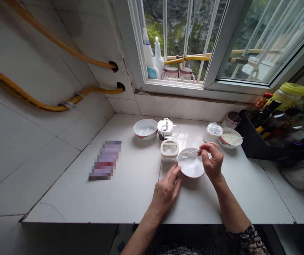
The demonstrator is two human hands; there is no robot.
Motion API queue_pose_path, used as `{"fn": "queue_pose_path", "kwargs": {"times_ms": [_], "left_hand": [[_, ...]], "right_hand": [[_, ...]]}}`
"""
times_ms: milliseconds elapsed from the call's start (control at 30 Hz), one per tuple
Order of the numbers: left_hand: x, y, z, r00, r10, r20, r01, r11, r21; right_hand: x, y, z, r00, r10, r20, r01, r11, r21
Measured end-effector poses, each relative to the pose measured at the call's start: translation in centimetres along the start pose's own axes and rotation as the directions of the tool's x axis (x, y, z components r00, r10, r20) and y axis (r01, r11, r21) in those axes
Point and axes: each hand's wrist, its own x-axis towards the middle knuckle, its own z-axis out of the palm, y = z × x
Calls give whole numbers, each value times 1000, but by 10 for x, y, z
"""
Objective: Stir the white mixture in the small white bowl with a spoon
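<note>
A small white bowl [191,176] with a red rim holds white powder [193,165], which looks like salt or sugar. My left hand [165,193] steadies this bowl, its fingers closed against the left edge. A small white spoon [191,152] is pinched in my right hand [212,161], its scoop over the bowl's upper left part. Just behind the bowl, a clear seasoning jar [169,150] with a white top holds white contents. Another seasoning jar [165,126] with dark contents stands behind it, its clear lid raised.
A larger bowl [145,129] with a spoon inside stands at the back left. At the right are a lidded jar [213,132], a bowl [230,144] of pale contents and a black bottle box [263,150]. A blurred purple packet [105,159] lies left on the white counter [74,198].
</note>
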Motion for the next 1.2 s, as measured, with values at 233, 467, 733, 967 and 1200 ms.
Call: {"fn": "queue_pose_path", "kwargs": {"times_ms": [233, 467, 733, 967, 1200], "left_hand": [[0, -1, -2, 1000, -2, 4, 2, 1000, -13], [-1, -2, -1, 1000, -10, 9, 10, 1000, -14], [-1, -3, -1, 999, -28, 27, 29, 999, -34], [-1, -2, -1, 999, -34, 22, 35, 999, -38], [1, 0, -2, 1000, -15, 24, 16, 999, -38]], "right_hand": [[-3, 17, -1, 961, 152, 229, -135, 987, -91], [-7, 16, 6, 921, 186, 342, -166, 982, -86], [-2, 12, 3, 872, 368, 324, -398, 917, 31], [1, 15, 1, 765, 569, 301, -636, 742, 213], [1, 14, 0, 838, 477, 267, -525, 838, 151]]}}
